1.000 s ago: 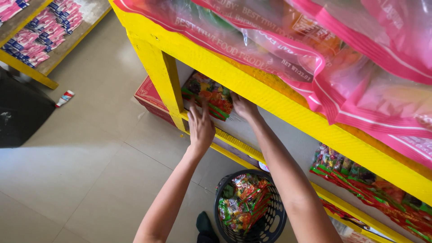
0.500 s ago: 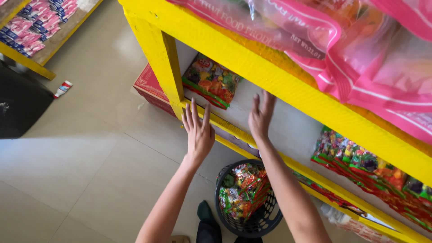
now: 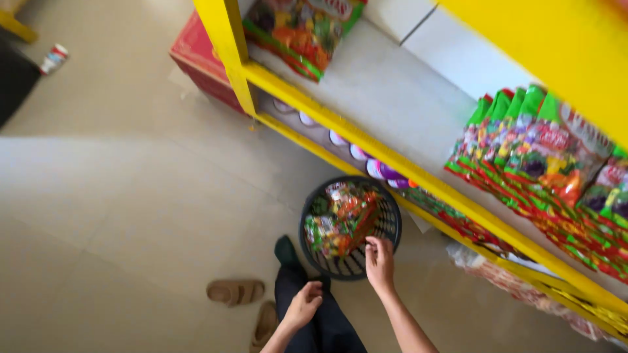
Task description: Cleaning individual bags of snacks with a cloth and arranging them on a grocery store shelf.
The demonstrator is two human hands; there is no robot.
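While the right hand (image 3: 379,263) reaches down over the near rim of the round black basket (image 3: 390,225) on the floor, its fingers lie loosely curled together and close on nothing, just beside the colourful snack packets (image 3: 339,218) heaped inside. The left hand (image 3: 304,306) hangs lower, near the dark trouser leg (image 3: 314,314), fingers bent inward and empty. The basket stands against the foot of the yellow shelf (image 3: 340,124), which carries one packet pile (image 3: 297,29) at its left end and a row of green-topped packets (image 3: 536,157) at the right; tan sandals (image 3: 235,291) lie on the tiled floor (image 3: 131,196).
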